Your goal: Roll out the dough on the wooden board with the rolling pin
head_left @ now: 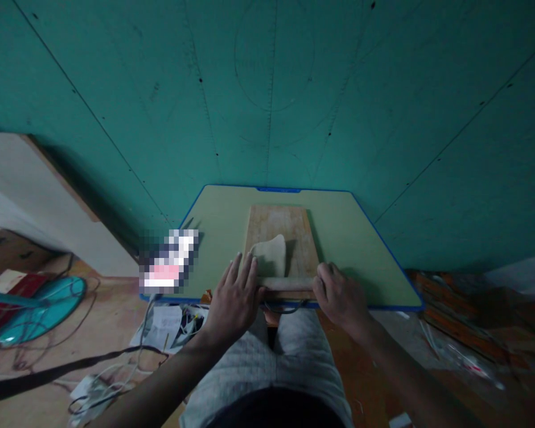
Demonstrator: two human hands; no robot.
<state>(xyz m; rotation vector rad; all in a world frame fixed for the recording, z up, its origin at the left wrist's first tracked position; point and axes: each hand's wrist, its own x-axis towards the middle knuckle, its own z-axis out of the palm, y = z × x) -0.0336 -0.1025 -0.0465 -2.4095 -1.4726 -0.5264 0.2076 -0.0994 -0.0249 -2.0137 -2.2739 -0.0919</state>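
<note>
A pale flattened piece of dough (271, 254) lies on a wooden board (280, 229) set on a small green table with a blue edge (361, 238). A wooden rolling pin (288, 283) lies across the board's near end, over the dough's near edge. My left hand (234, 297) rests flat on the pin's left end, fingers stretched out and together. My right hand (341, 295) lies over the pin's right end with the fingers curled down on it.
A teal wall stands right behind the table. A blurred-out patch (169, 261) covers the table's left corner. Left on the floor are a teal fan base (40, 309), cables and papers (164, 327). Clutter lies on the floor at the right (463, 333).
</note>
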